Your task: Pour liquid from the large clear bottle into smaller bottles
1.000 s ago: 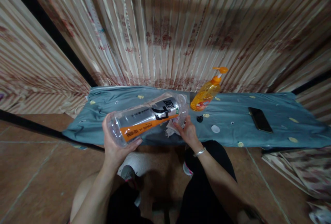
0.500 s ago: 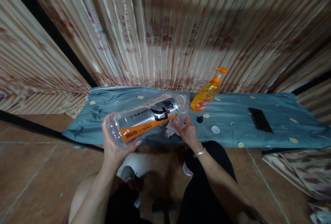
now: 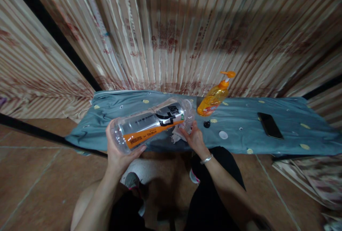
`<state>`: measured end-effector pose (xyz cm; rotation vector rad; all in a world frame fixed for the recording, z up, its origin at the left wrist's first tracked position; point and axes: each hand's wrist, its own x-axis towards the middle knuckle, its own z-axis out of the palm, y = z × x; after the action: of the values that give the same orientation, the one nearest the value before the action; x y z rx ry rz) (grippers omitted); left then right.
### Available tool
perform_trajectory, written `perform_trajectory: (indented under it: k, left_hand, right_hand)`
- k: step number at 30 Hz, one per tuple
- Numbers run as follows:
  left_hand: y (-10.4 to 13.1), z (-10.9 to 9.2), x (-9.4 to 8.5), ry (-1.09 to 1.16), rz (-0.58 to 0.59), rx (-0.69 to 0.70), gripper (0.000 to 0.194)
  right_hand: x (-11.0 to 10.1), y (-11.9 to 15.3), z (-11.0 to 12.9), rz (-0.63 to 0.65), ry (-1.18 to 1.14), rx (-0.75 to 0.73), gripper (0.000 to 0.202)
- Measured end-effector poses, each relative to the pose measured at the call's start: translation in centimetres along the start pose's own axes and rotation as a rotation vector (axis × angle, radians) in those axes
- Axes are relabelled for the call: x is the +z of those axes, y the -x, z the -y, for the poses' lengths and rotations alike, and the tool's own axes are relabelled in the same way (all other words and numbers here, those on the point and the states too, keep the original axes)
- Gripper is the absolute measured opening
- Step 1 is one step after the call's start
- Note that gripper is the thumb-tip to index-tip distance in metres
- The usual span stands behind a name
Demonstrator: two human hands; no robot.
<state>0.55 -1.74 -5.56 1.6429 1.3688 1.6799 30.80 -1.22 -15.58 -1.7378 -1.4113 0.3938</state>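
Note:
A large clear plastic bottle with a black and orange label lies tilted across the middle of the view, its neck up and to the right. Wrapped round its base is my left hand. My right hand, with a silver bracelet at the wrist, is closed on a crumpled white cloth just below the bottle's neck. An orange pump bottle stands beyond the right hand. Near it lie a small black round object and a white disc.
The narrow surface is covered by a blue-green cloth. A black phone lies on its right part. Pleated curtains hang behind, with dark poles at both sides. My legs and shoes are below the front edge.

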Motion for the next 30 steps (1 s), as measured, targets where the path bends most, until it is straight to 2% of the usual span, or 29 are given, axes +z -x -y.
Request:
perform_trajectory:
  k: [6,13,30]
  left_hand:
    - [0.02,-0.25,-0.23,0.02,0.037,-0.06,0.114]
    - [-0.04,-0.03,-0.19,0.003,0.03,-0.017,0.113]
    - [-0.1,-0.02,-0.21,0.007,0.037,-0.03,0.114]
  right_hand:
    - [0.0,-0.04,-0.16,0.016,0.011,0.007,0.049]
    - [0.07,-0.03,-0.24,-0.007,0.012,-0.014,0.048]
    - [0.04,-0.05,-0.45,0.002,0.011,-0.009,0.048]
